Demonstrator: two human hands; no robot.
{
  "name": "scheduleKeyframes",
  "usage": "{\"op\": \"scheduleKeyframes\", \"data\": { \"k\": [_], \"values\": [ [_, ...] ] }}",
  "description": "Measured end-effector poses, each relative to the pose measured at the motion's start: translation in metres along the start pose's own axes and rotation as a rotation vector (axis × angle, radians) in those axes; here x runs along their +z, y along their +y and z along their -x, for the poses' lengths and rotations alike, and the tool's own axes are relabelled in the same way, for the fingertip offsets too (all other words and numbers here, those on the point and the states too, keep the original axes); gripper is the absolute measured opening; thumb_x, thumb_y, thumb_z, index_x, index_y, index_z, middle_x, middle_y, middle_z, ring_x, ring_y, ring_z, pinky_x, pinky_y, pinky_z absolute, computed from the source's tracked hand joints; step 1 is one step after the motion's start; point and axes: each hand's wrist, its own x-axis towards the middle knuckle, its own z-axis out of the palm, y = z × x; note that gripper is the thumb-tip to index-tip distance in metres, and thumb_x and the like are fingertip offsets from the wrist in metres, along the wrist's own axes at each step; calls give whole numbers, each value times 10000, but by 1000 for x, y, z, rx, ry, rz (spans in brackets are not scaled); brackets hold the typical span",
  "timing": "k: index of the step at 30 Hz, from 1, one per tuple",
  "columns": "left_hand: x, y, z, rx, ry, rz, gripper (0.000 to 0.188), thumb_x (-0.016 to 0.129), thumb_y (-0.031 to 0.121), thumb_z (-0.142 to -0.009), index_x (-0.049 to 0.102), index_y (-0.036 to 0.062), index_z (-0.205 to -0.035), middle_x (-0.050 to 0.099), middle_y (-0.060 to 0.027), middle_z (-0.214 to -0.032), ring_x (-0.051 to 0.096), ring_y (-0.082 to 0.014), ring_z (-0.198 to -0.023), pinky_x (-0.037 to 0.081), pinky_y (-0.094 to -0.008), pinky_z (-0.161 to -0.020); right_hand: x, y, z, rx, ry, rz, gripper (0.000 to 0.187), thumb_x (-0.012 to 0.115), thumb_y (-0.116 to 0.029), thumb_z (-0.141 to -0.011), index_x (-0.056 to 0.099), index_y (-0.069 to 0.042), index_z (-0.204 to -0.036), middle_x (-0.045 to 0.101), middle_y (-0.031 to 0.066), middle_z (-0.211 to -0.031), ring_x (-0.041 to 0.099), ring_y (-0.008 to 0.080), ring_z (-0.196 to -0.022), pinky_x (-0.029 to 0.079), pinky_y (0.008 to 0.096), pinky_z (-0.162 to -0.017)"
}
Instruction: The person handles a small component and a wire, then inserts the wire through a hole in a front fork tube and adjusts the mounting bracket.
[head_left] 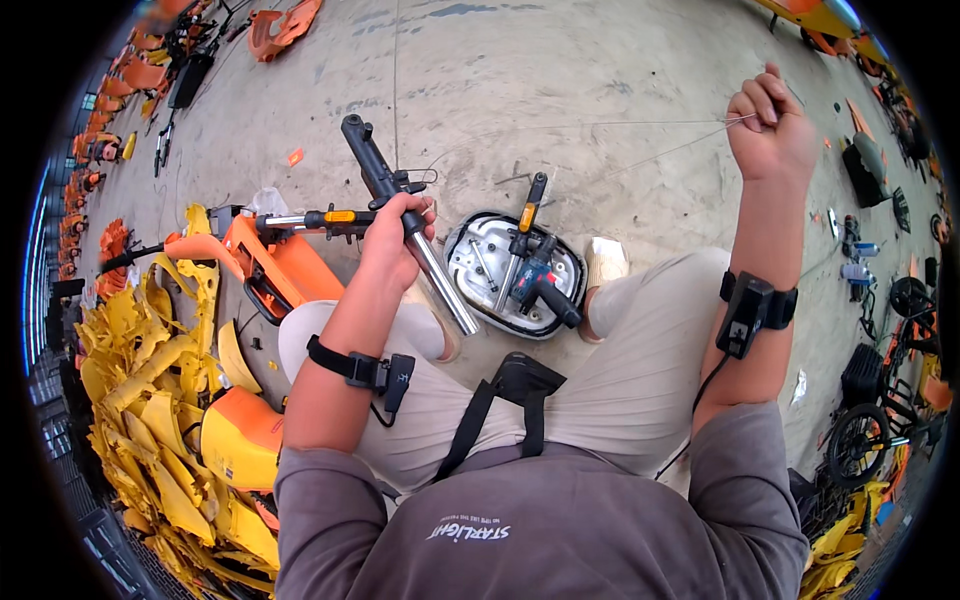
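Head view: tube [432, 265] runs through left grip [394, 235].

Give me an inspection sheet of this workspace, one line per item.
Surface: grey concrete floor, stained.
Job's things: fork tube, black and silver; thin wire; drill lying in a shallow tray.
Clutter: yellow panels heaped at left; small orange scrap.
Hands: left hand grips the fork tube; right hand, raised, holds the thin wire.
Cables: thin wire runs leftward, far end unclear; dark cord at forearm device.
Surroundings: black wheel at right.

Floor [560, 85] evenly bright — soft shadows; edges bowed, corners black.
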Motion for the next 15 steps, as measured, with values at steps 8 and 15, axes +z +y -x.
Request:
{"op": "scheduleKeyframes", "data": {
  "k": [8, 15],
  "values": [
    [-2, -23, -17, -75, 6, -124, 182, 671, 136, -887, 543, 11, -924, 618, -110, -827, 640, -226, -743, 575, -334, -655, 14, -8, 32, -148, -343, -61, 246, 450, -57, -1002, 565, 9, -1209, 574, 11, -808, 326, 87, -506, 288, 268, -493],
    [-2, -64, -57, -256, -104, -408, 179, 662, 146, -913, 585, 2, -989, 652, -105, -856, 661, -211, -757, 569, -345, -633, 65, 10, 63, 85, -365, -193, 300, 415, -145, -1052, 548, -66, -1309, 560, -46, -731, 344, 77, -412, 251, 254, -425]
  ]
}}
